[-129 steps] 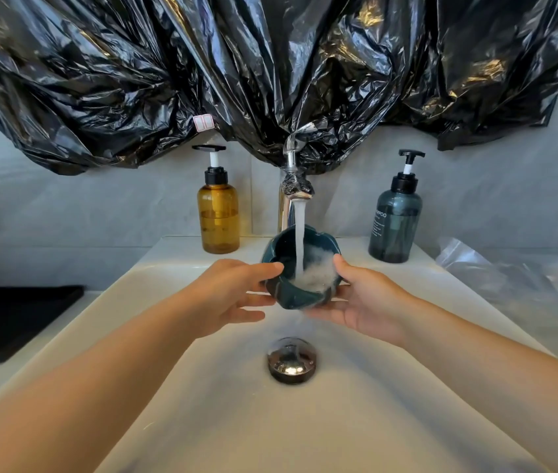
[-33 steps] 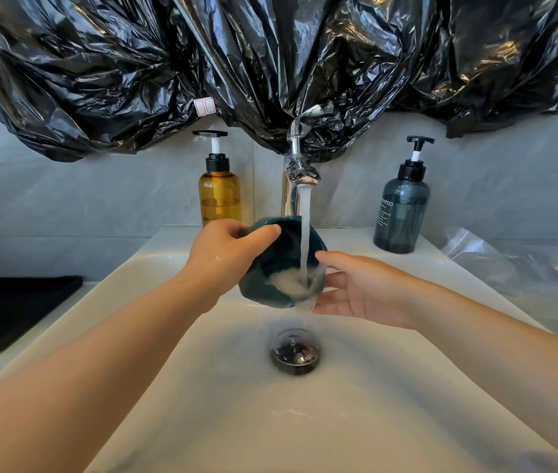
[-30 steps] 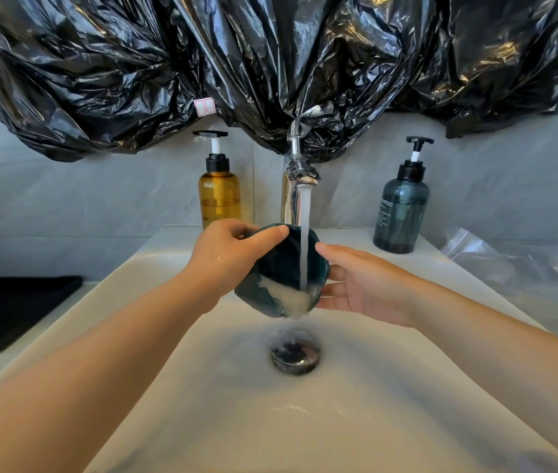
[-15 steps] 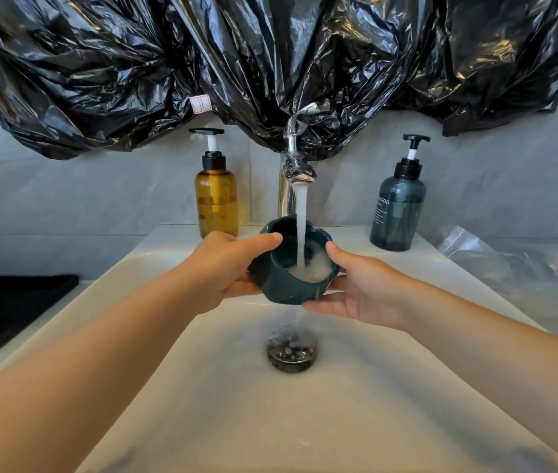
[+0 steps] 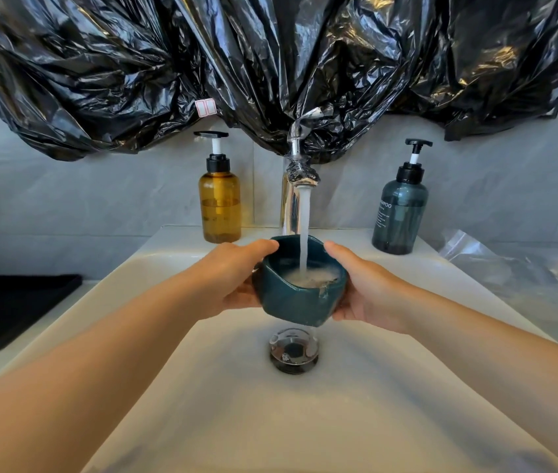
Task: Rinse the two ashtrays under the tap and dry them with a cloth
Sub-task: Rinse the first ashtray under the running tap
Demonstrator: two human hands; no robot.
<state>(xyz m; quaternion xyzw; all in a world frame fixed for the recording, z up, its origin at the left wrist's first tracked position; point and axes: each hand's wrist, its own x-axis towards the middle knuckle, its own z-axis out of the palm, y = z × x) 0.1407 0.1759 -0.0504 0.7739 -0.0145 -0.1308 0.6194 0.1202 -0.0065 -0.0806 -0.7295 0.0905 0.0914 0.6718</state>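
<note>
ashtray (image 5: 296, 302): tipped on its side 1 s ago, now upright under the stream (image 5: 304, 227), foamy water pooling inside
left hand (image 5: 233, 279): rolled back level, thumb on left rim
right hand (image 5: 364, 288): was flat alongside, now cups right wall, thumb on rim

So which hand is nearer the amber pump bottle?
Left. The left hand grips the ashtray just in front of the amber bottle; the right hand holds its opposite side.

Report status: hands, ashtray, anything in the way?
Left hand and right hand grip the teal ashtray by its sides. Mouth up under the running tap, water inside. Nothing in the way.
</note>
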